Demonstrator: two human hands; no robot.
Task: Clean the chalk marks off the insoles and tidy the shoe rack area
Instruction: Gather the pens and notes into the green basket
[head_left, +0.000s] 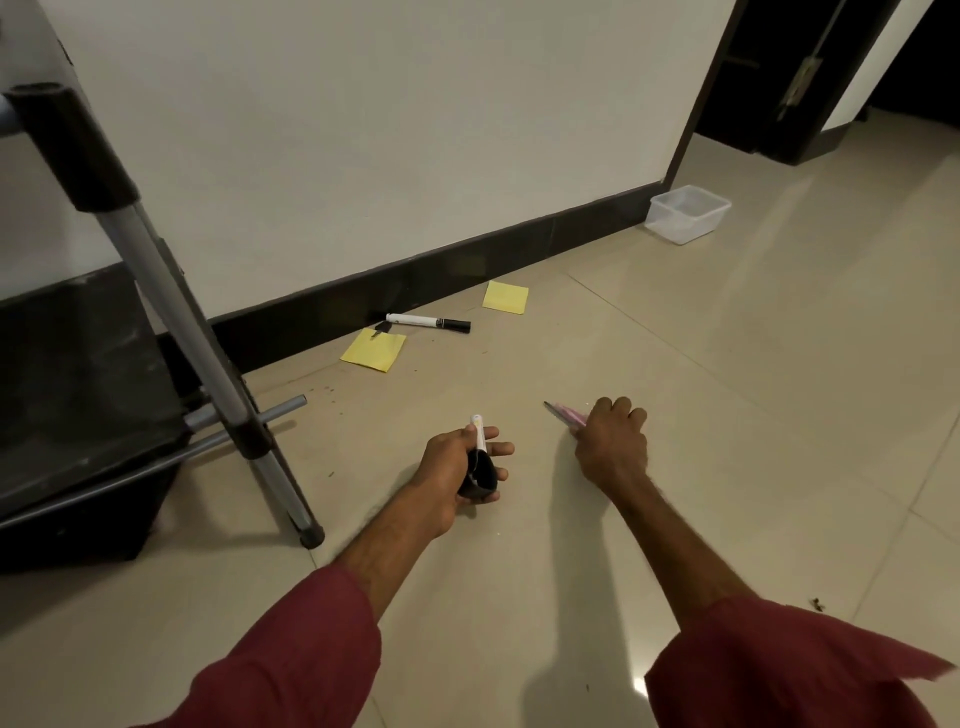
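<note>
Two bare forearms reach forward and down out of dark red sleeves (291, 649) that end short of the wrists. The left hand (452, 467) is turned palm inward, its fingers (500, 448) curled round a white marker (479, 431) and a black item (480, 473). The marker's end sticks out above the fingers, and the black item sits below them against the palm. The right hand (613, 447) shows its back, knuckles up, fingers curled on pink pens (566, 414) whose tips jut left past the fingers. The hands are near each other but apart.
</note>
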